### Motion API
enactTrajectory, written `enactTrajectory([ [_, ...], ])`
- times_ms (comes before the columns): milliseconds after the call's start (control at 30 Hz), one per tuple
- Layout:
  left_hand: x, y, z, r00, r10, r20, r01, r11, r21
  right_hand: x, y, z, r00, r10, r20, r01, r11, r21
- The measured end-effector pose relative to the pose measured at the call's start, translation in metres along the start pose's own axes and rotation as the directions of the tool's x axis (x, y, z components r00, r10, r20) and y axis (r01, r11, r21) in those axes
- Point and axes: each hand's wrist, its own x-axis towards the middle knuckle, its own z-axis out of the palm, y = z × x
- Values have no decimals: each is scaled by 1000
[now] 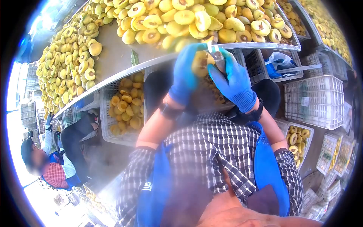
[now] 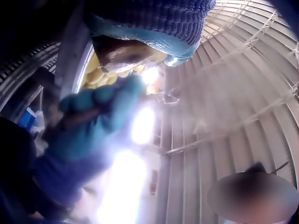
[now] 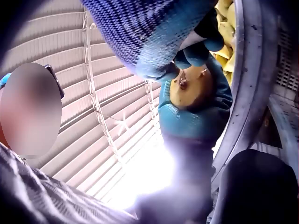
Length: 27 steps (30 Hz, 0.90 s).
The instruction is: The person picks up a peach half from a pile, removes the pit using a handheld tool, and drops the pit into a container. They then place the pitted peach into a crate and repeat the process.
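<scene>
Over the lap, just below the table edge in the head view, my gloved left hand grips a yellow peach half. Its cut face, with a ragged brown hollow, shows in the right wrist view, where the left hand's fingers wrap round its side. My gloved right hand holds a slim tool with a shiny metal end, right at the peach. Right fingertips overlap the cut face in the right wrist view. The tool's exact kind I cannot tell; the fingers cover much of it.
A metal-edged table bears heaps of peach halves. Below it, a white crate of peach halves stands at left. At right are a stacked crate and a blue-and-white bag. Another person sits at far left.
</scene>
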Motion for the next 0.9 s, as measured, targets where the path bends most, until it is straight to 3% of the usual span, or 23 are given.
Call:
enactTrajectory([
  [100, 4, 17, 7, 979, 201, -40, -193, 970, 150, 8, 9, 5, 996, 15, 85, -6, 994, -108],
  [233, 5, 9, 7, 964, 254, -77, -238, 955, 175, 10, 13, 10, 993, -98, 59, 103, 990, -100],
  [333, -6, -7, 11, 990, 115, -84, -107, 990, 90, 20, 26, 5, 974, -15, 227, -11, 994, 110],
  [367, -6, -6, 14, 997, 36, -68, -34, 999, 34, 24, 25, -1, 936, 116, 334, -220, 930, 295],
  [400, 2, -9, 6, 985, 169, -36, -164, 979, 123, 27, 21, -13, 864, 233, 446, -434, 793, 427],
  [433, 0, -16, 12, 989, -108, -98, 100, 992, -78, 27, 22, -28, 766, 325, 554, -622, 592, 513],
  [467, 3, -24, 11, 975, -221, -29, 194, 908, -371, 30, 29, -34, 811, 351, 468, -577, 610, 543],
  [500, 7, -31, 11, 943, -330, 41, 282, 731, -622, 34, 38, -35, 846, 374, 379, -532, 626, 570],
  [533, 6, -25, 11, 958, -288, 11, 252, 816, -520, 36, 49, -40, 903, 313, 296, -430, 704, 566],
  [567, 9, -15, 13, 883, -463, 79, 325, 480, -815, 41, 59, -45, 947, 230, 222, -316, 775, 547],
  [600, 9, -21, 13, 856, -496, 146, 329, 305, -894, 50, 63, -51, 950, 247, 194, -313, 782, 538],
  [667, 7, -20, 11, 833, -526, 171, 363, 288, -886, 67, 76, -69, 943, 249, 220, -328, 799, 503],
  [700, 7, -20, 10, 812, -560, 165, 382, 295, -876, 72, 84, -81, 931, 258, 257, -361, 566, 741],
  [733, 6, -21, 10, 841, -511, 179, 357, 275, -893, 73, 83, -88, 960, 234, 155, -271, 629, 729],
  [767, 3, -24, 10, 882, -449, 139, 349, 427, -834, 77, 80, -94, 978, 200, 55, -180, 688, 703],
  [800, 3, -26, 8, 877, -454, 160, 361, 399, -843, 86, 78, -102, 896, 419, 150, -359, 481, 800],
  [900, 1, -27, 10, 850, -490, 192, 369, 294, -882, 92, 92, -120, 919, 381, 101, -228, 304, 925],
])
